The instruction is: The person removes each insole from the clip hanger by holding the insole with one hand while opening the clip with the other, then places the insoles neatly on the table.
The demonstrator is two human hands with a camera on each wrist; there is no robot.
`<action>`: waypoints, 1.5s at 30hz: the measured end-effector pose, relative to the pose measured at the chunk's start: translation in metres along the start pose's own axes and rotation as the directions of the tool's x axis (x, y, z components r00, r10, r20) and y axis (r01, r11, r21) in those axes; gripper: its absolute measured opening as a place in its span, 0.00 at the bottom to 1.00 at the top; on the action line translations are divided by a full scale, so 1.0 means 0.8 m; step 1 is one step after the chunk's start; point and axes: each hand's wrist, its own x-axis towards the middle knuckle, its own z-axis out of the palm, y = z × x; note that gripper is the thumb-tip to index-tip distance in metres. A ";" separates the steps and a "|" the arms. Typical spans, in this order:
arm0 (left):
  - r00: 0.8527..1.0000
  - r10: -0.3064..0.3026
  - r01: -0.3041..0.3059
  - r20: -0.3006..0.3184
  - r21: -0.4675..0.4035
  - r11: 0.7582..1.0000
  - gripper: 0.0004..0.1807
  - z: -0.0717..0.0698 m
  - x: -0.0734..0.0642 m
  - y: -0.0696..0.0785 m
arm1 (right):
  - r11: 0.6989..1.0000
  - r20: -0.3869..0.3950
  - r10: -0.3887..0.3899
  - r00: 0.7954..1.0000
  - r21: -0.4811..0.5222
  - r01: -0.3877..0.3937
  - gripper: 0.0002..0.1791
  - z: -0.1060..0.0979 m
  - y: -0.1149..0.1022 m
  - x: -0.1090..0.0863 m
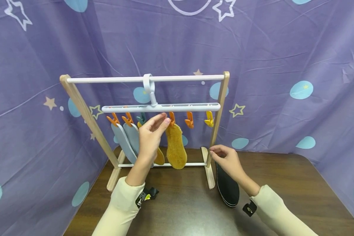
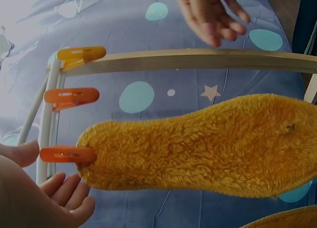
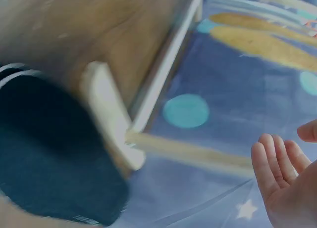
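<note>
A fuzzy yellow insole hangs from an orange clothespin under the white hanger. My left hand is beside that clothespin; in the left wrist view its thumb and fingers stand apart around the pin without pinching it. A second yellow insole hangs to the left from a green clothespin, partly hidden by this hand. Two grey insoles hang further left from orange clothespins. My right hand, its fingers loosely bent and holding nothing, is in the air near the rack's right post.
The hanger hooks over the top bar of a wooden rack on a brown table. An orange clothespin and a yellow clothespin hang without insoles at the right. A black shoe lies beside the rack's right foot.
</note>
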 end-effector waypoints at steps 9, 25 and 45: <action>0.986 -0.119 0.118 0.116 0.014 0.993 0.18 -0.004 0.015 -0.004 | 0.993 0.114 0.000 0.994 0.116 -0.014 0.12 0.026 -0.038 0.024; 0.966 -0.158 0.172 0.206 -0.049 0.984 0.20 -0.013 0.032 -0.010 | 0.974 0.197 0.057 0.979 0.205 -0.098 0.16 0.053 -0.062 0.057; 0.963 -0.156 0.170 0.220 -0.049 0.984 0.20 -0.009 0.031 -0.007 | 0.937 0.231 0.140 0.963 0.285 -0.205 0.13 0.069 -0.072 0.069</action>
